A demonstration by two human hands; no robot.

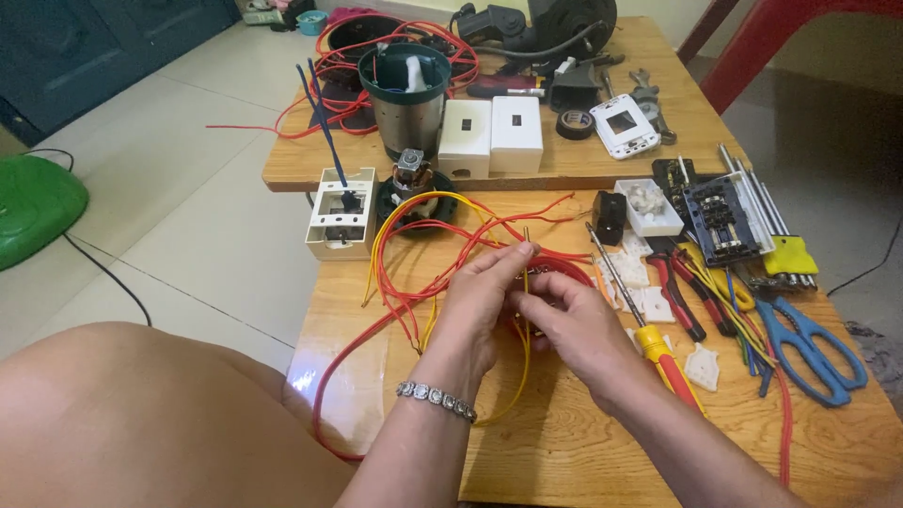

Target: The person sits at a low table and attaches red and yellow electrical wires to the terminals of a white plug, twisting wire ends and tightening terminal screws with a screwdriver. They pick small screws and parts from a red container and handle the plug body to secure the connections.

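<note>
1. Leftmost, past the table's left edge: a green object (33, 207) on the tiled floor, with a black cable (103, 273) trailing from it.
2. Near the wooden table's (564, 452) far-left corner: a white switch box (340, 212) with two blue rods standing up from it.
3. Across the left half of the table: loops of red wire (376, 325) and yellow wire (395, 212), spreading from the far edge toward the near-left corner.
4. Near the table's middle: left hand (480, 301), beaded bracelet (435, 398) on the wrist, fingertips pressed together and pinching a thin upright yellow wire end (526, 246).
5. Touching it from the right: right hand (578, 325), fingers curled and closed on the same bundle of wires; exactly what sits beneath the fingers cannot be told, apart from a red round rim (564, 268) showing just behind them.
6. Just beside the right hand, toward the right: a screwdriver (649, 329) with red and yellow handle, lying at a slant on the table.
7. Further right: red-handled pliers (682, 292), small white plastic parts (640, 282), a bunch of coloured wires (729, 310).
8. Near the right edge: blue scissors (809, 348), with a black terminal block (720, 221) and metal rods (757, 193) toward the far-right corner.
</note>
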